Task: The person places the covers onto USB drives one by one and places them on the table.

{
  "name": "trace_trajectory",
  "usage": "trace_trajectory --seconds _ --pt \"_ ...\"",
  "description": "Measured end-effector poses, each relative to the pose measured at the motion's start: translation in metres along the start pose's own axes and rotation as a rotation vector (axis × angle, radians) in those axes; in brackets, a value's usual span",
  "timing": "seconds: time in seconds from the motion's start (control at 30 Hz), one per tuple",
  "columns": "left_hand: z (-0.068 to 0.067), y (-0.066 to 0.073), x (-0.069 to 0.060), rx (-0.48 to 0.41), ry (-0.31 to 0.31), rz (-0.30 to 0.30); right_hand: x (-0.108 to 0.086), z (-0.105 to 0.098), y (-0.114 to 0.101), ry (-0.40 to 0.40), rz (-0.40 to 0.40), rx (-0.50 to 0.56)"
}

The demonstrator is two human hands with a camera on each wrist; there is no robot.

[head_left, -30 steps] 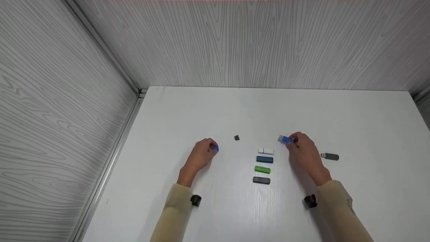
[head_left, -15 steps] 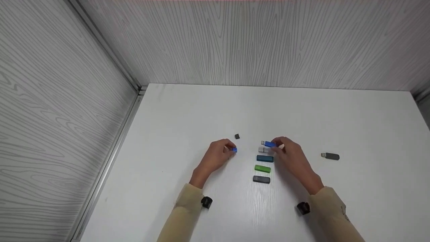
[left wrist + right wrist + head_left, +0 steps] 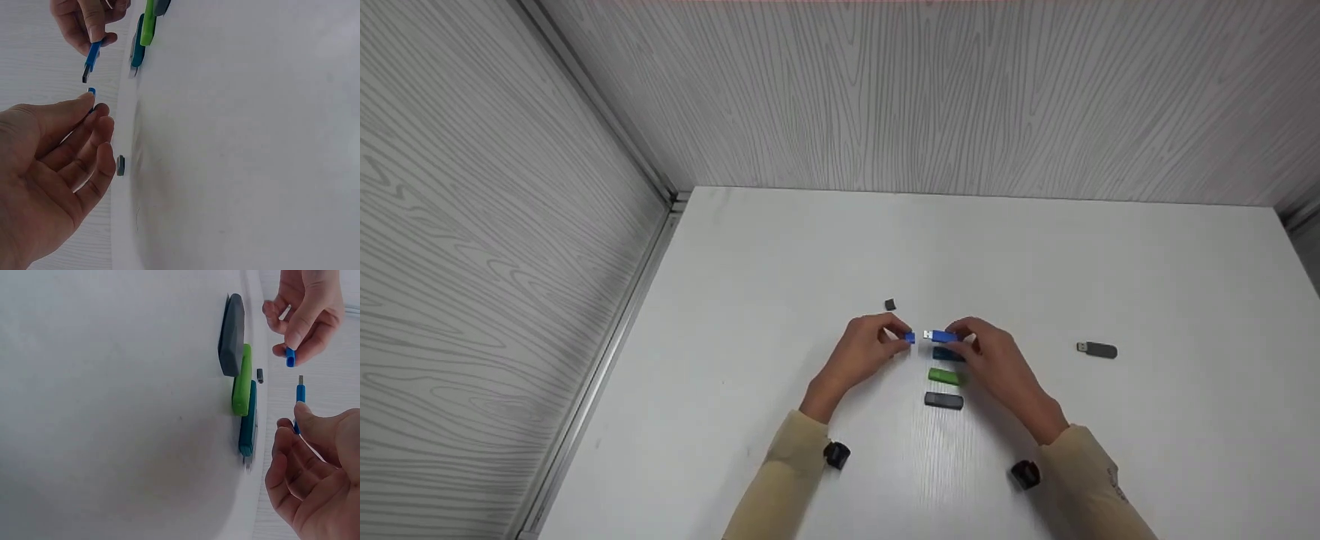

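My left hand (image 3: 866, 351) pinches a small blue cap (image 3: 290, 358) between thumb and forefinger; its hollow end shows in the right wrist view. Opposite it, my right hand (image 3: 997, 364) pinches a blue USB stick (image 3: 941, 337) by its body, with the bare metal plug (image 3: 301, 380) pointing at the cap. A short gap separates plug and cap. Both are held above the table, near the far end of a column of sticks. The white stick there is mostly hidden in the head view; a teal stick (image 3: 947, 354) shows partly under my right fingers.
Closer to me lie a green stick (image 3: 944, 376) and a dark grey stick (image 3: 943, 400). Right of my right hand, an uncapped grey USB stick (image 3: 1098, 350) lies on the white table (image 3: 780, 262). A small black cap (image 3: 890, 304) lies just beyond my left hand.
My two hands have come together over the column. The left moved right with the blue cap, and the right moved left with the blue USB stick, covering the white stick.
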State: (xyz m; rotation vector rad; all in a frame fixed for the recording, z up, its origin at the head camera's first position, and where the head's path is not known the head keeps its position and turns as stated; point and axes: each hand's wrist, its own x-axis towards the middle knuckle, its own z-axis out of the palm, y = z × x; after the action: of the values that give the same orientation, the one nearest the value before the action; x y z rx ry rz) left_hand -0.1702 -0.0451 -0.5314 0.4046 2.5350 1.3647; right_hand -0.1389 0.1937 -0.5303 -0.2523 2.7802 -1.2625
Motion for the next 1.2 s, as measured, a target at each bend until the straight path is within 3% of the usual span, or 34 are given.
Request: trace_trajectory --seconds 0.13,0.6,0.93,1.07,1.2 --pt "0.004 0.001 0.0 -0.019 0.001 0.034 -0.001 0.003 0.0 -0.012 -0.017 0.035" --pt "0.012 0.0 -0.001 -0.054 -0.018 0.072 -0.004 0.007 -0.001 -0.044 -0.019 0.095" --pt "0.018 0.0 -0.004 -0.103 0.03 0.128 -0.006 0.006 -0.005 0.018 -0.078 0.106" --pt "0.018 0.005 0.0 -0.114 0.024 0.147 -0.006 0.002 -0.004 0.036 -0.056 0.108" --pt "0.017 0.012 0.009 -0.059 -0.001 0.162 -0.001 -0.004 0.001 0.037 -0.039 0.107"
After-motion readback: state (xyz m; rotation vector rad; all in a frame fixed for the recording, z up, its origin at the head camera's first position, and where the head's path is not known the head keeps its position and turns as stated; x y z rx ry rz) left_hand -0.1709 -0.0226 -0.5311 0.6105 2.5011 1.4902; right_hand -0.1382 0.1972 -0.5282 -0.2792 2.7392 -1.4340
